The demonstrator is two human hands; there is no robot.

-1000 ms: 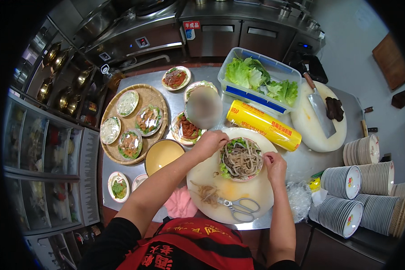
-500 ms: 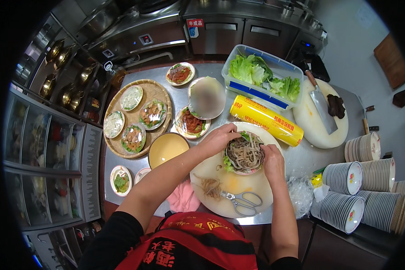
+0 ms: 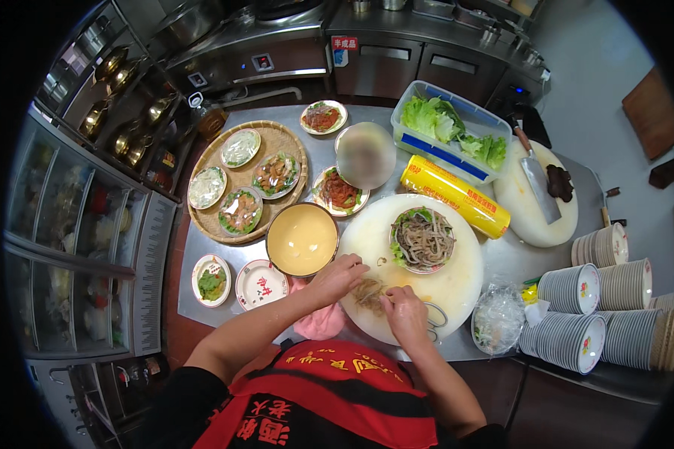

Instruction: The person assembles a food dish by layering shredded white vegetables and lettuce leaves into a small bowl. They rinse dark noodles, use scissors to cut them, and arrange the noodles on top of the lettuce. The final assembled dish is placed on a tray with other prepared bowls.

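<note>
A small plate of greyish-brown strips [image 3: 431,243] on lettuce stands on the round white cutting board [image 3: 460,280], with neither hand on it. Below it lies a small heap of thin brown strands [image 3: 368,294]. My right hand [image 3: 407,316] is at the heap's right edge, its fingertips pinched on the strands. Over the board's left edge, my left hand [image 3: 337,280] hovers with fingers loosely bent and nothing seen in them. Grey-handled scissors [image 3: 436,320] lie beside my right hand, partly hidden by it.
Left are a yellow bowl [image 3: 302,239] and a woven tray [image 3: 202,161] of wrapped plates. A yellow wrap box [image 3: 454,196], a lettuce bin [image 3: 457,157] and a cleaver [image 3: 541,187] on another board lie beyond. Stacked plates [image 3: 560,343] and a pink cloth [image 3: 320,322] are near.
Both hands have left the plate of strips and come down toward the brown strands. My right hand now covers part of the scissors. The whole view has shifted slightly.
</note>
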